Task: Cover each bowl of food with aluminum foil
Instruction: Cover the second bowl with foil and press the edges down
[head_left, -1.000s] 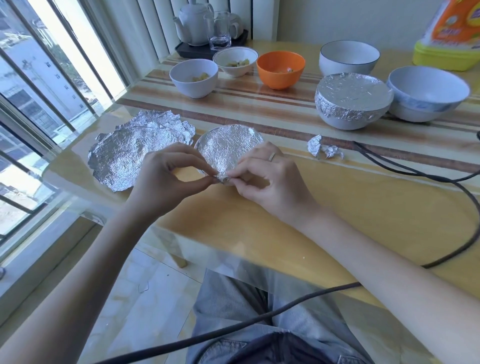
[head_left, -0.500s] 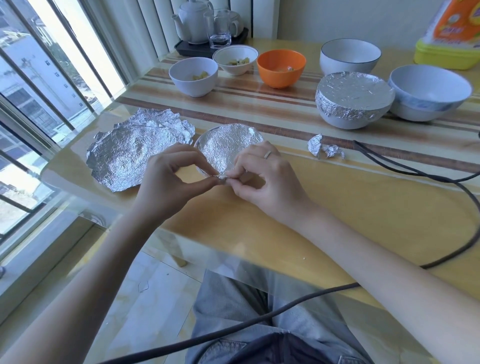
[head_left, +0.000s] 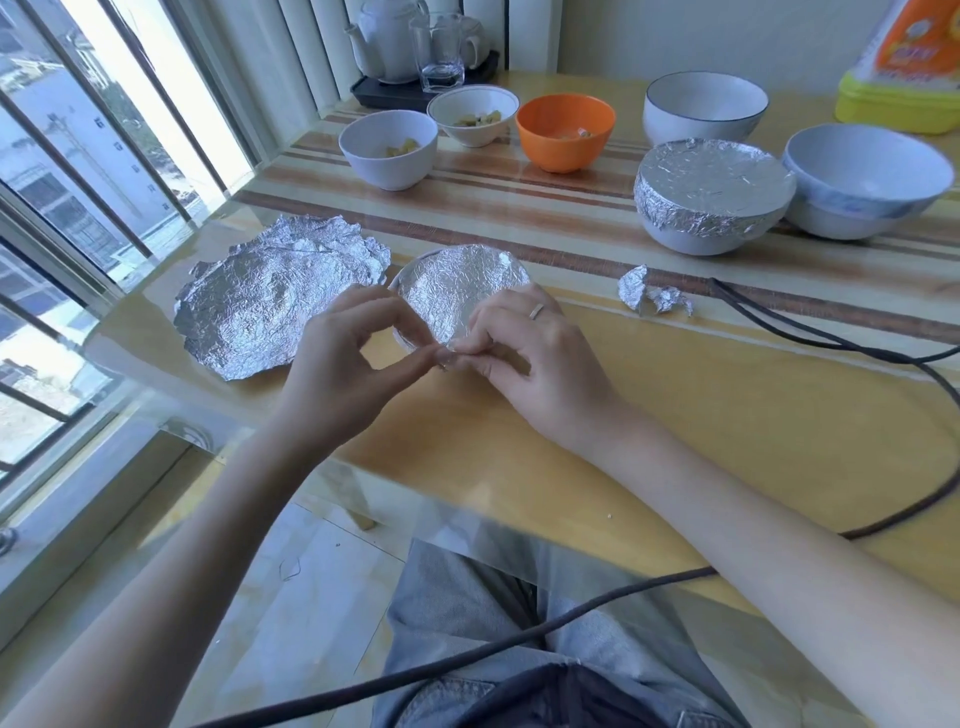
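Observation:
A small bowl covered with crinkled foil (head_left: 460, 288) sits near the table's front left. My left hand (head_left: 343, 369) and my right hand (head_left: 535, 364) meet at its near rim, both pinching the foil edge between thumb and fingertips. A loose crumpled foil sheet (head_left: 270, 306) lies flat to the left. At the back stand two small white bowls with food (head_left: 388, 156) (head_left: 472, 115) and an orange bowl (head_left: 565, 132). A large white bowl wrapped in foil (head_left: 711, 197) sits at the right, between two uncovered white bowls (head_left: 705, 106) (head_left: 862, 179).
Foil scraps (head_left: 654, 297) lie right of my hands. A dark cable (head_left: 831, 343) runs across the table's right side and over my lap. A teapot and glass on a black tray (head_left: 415, 57) stand at the back, a yellow-orange package (head_left: 904, 78) at the far right. Windows line the left.
Both hands keep pinching the foil at the small bowl's near rim; the fingers have shifted only slightly along the edge.

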